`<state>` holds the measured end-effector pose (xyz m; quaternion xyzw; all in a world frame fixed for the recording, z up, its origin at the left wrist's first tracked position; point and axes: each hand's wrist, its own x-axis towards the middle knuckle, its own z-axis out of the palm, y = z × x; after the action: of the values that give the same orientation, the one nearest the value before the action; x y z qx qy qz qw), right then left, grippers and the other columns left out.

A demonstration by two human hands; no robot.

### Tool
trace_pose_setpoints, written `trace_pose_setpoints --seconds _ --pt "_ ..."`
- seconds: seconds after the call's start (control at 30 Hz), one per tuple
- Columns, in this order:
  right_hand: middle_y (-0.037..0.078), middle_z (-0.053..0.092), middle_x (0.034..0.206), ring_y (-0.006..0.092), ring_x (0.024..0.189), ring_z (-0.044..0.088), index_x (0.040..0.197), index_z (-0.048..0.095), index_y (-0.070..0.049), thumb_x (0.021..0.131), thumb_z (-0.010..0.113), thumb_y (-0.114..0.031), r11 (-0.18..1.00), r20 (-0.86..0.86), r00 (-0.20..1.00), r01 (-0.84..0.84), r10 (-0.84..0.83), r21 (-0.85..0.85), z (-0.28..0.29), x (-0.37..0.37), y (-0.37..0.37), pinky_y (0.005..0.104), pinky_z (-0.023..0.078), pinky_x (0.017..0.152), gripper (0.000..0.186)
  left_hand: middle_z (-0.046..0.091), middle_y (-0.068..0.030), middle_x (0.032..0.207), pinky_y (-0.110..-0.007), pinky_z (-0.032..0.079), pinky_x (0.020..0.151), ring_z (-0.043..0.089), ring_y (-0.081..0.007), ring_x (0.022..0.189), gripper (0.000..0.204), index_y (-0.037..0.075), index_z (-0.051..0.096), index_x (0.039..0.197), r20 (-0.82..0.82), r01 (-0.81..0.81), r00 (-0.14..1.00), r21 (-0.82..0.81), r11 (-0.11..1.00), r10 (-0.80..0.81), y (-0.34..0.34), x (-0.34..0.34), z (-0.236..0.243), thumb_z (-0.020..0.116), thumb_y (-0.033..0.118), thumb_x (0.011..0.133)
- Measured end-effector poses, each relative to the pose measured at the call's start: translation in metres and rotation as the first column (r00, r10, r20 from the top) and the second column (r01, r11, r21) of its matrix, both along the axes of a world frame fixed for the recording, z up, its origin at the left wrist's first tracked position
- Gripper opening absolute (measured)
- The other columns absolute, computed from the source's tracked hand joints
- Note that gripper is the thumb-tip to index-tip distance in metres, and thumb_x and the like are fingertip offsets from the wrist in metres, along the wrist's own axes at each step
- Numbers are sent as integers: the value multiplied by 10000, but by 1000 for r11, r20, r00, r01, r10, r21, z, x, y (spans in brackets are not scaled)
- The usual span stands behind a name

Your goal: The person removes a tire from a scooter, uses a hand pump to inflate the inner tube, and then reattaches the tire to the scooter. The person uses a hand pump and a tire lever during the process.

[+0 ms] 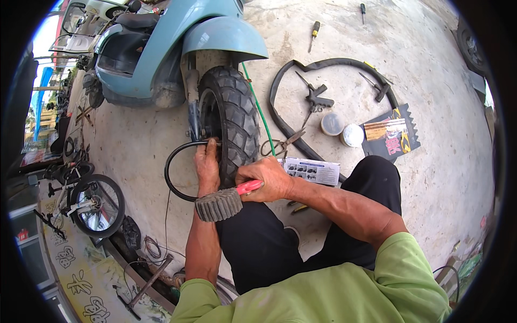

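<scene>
The scooter's front tyre [239,121] stands upright under the pale blue fender [225,37]. My left hand [207,164] is at the tyre's left side, its fingers closed on the end of a black hose [173,160] by the wheel hub. The hose loops down to a hand tool with a ribbed, round black rubber body [217,206] and a red lever [249,187]. My right hand [266,177] is closed around that tool at the lever, just in front of the tyre. The hose end itself is partly hidden by my left fingers.
On the concrete to the right lie a long inner tube [278,70], scissors [284,143], a black T-handled tool [318,97], two tubs [352,135], plug strips [385,131], a printed box [311,171] and screwdrivers [315,32]. A bicycle [97,204] is at the left.
</scene>
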<state>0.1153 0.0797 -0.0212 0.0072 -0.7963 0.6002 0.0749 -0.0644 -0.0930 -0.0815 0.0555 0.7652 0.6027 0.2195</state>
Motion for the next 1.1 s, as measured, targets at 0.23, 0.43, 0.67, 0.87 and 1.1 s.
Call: trace_pose_setpoints --seconds 0.23,0.43,0.67,0.87,1.1 --pt "80 737 772 333 729 719 828 714 -140 723 802 -340 1000 -2 1000 -1 1 -2 -3 0 -1 454 549 635 242 676 -25 949 -305 485 718 571 -113 825 374 -22 702 1149 -5 -6 1000 -16 1000 5 0 0 0 663 339 1059" --pt "76 735 766 330 727 719 826 711 -138 718 802 -338 1000 -15 1000 6 -6 3 -5 0 -2 448 546 631 244 681 -24 973 -302 488 733 575 -111 839 364 -24 694 1158 -2 14 1000 -17 1000 -14 -1 -1 1 657 325 1063" --pt "63 735 763 321 731 721 823 708 -156 724 792 -349 1000 -16 1000 14 -14 23 -8 2 -4 450 546 625 233 694 -28 993 -287 506 754 609 -114 864 323 -7 695 1174 -11 24 1000 -76 997 -25 5 4 12 630 294 1077" --pt "60 738 769 318 738 725 827 711 -160 731 790 -363 1000 -32 999 7 -7 -1 -9 1 -8 449 550 626 239 699 -28 985 -286 516 731 631 -120 839 317 4 697 1174 -10 24 1000 -52 998 -25 1 5 13 618 297 1082" --pt "58 742 781 324 754 727 836 713 -156 736 795 -384 1000 -19 1000 0 0 2 -5 3 -2 455 556 640 262 702 -30 962 -279 510 703 631 -115 807 354 5 694 1169 -24 45 999 -29 999 -46 5 7 17 616 339 1082"
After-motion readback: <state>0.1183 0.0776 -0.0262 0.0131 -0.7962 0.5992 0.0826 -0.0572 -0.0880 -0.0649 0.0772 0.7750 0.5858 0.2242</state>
